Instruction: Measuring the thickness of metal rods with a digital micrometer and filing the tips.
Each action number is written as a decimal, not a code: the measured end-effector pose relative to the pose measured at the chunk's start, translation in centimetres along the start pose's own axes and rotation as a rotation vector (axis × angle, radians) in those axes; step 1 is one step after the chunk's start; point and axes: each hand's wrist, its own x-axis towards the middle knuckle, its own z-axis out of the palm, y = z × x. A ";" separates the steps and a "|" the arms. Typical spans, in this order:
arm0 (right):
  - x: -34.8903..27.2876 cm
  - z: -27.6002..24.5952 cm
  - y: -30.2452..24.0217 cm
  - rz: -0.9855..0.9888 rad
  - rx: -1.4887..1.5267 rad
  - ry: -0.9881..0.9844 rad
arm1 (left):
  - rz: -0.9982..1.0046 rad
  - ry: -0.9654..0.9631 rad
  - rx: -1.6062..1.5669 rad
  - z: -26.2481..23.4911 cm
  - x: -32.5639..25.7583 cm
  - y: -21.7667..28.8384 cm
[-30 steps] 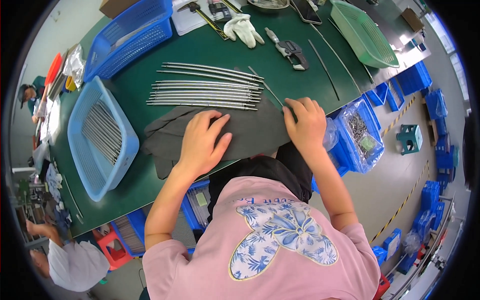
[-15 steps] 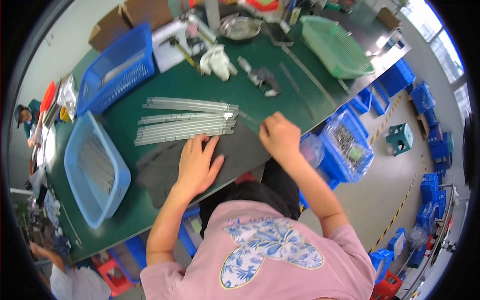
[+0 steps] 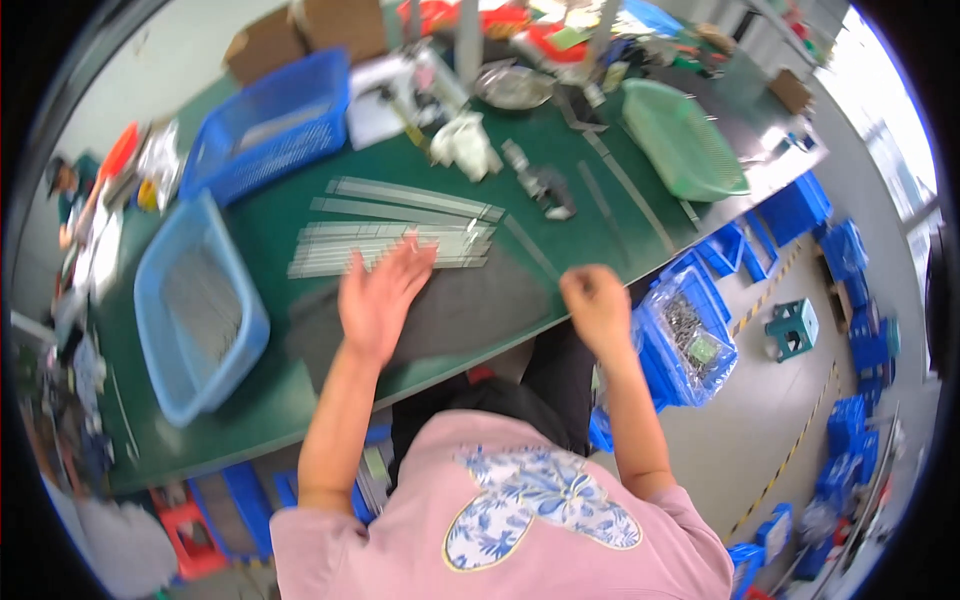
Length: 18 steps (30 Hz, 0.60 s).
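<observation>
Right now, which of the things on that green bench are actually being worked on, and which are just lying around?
In use:
left hand, spread over the dark mat
metal strips, just beyond its fingertips
right hand, at the mat's right end

Lying about:
light blue basket
dark blue crate
green basket
white gloves
metal bowl

left hand (image 3: 380, 295) spread, right hand (image 3: 597, 305) curled

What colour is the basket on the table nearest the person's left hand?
The basket is light blue, an open mesh-sided tub; the head view shows it clearly, left of the left hand.
</observation>
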 end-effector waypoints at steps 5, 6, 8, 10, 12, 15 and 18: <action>0.9 -1.1 -1.6 0.463 1.128 -0.217 | -0.040 -0.143 -0.629 0.5 -0.1 0.9; 0.5 -0.9 -1.4 0.415 0.967 -0.172 | -0.064 -0.130 -0.587 0.4 -0.6 0.8; -0.2 0.5 -0.2 0.189 0.529 -0.060 | -0.021 -0.070 -0.212 -0.5 -1.5 0.8; 0.0 1.5 0.2 -0.007 0.099 0.049 | 0.075 0.073 0.576 -0.6 -2.0 0.9; 0.8 2.2 -0.4 -0.162 -0.141 0.161 | 0.440 -0.022 1.330 -0.1 -0.7 0.8; 1.9 2.9 -0.5 -0.270 -0.338 0.063 | 0.662 -0.161 1.877 -0.1 1.8 0.4; 2.3 2.9 -0.5 -0.249 -0.398 -0.027 | 0.689 -0.343 2.055 0.0 3.3 -0.1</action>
